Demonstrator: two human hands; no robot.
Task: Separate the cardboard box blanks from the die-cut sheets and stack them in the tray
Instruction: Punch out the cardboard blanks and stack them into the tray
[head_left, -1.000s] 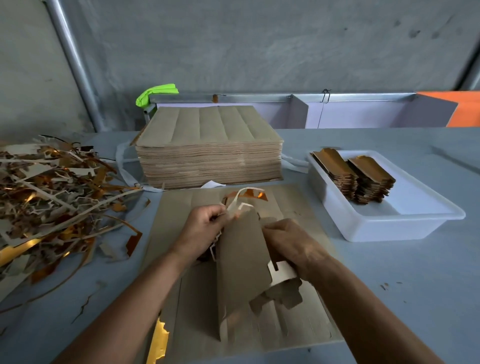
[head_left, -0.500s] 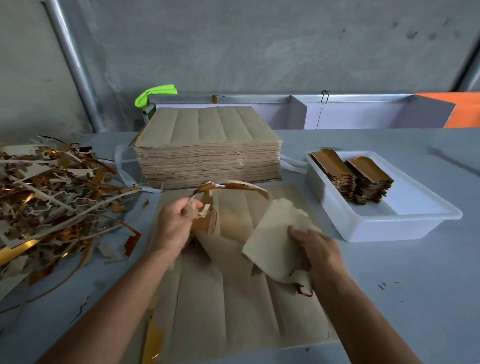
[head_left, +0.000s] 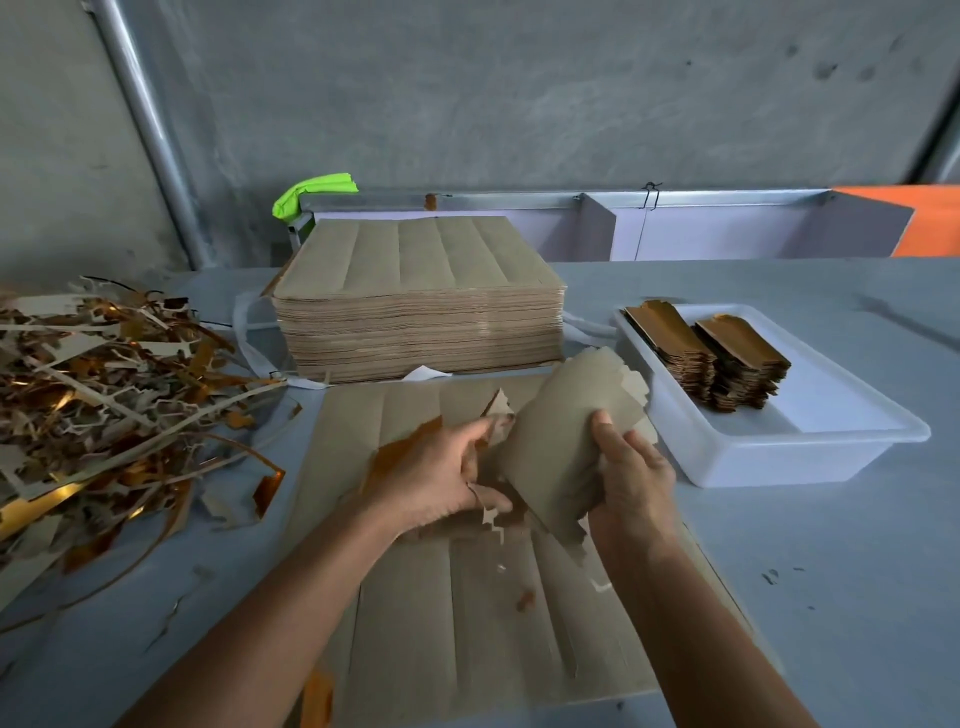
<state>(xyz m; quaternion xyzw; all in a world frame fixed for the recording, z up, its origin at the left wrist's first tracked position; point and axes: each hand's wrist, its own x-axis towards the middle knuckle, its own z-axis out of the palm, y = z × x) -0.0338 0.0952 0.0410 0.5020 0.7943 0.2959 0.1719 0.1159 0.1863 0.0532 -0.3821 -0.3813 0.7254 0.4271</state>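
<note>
While both forearms reach forward over the bench, the right hand holds a bundle of cardboard blanks tilted above the die-cut sheet, thumb on the near face and fingers curled behind it. The left hand, back uppermost, grips torn gold-backed scrap just beside the bundle, its fingers curled closed. Behind lies a tall stack of uncut sheets; at right, a white tray contains two piles of finished blanks. A heap of waste strips occupies the left of the bench. No legible writing or branding appears.
</note>
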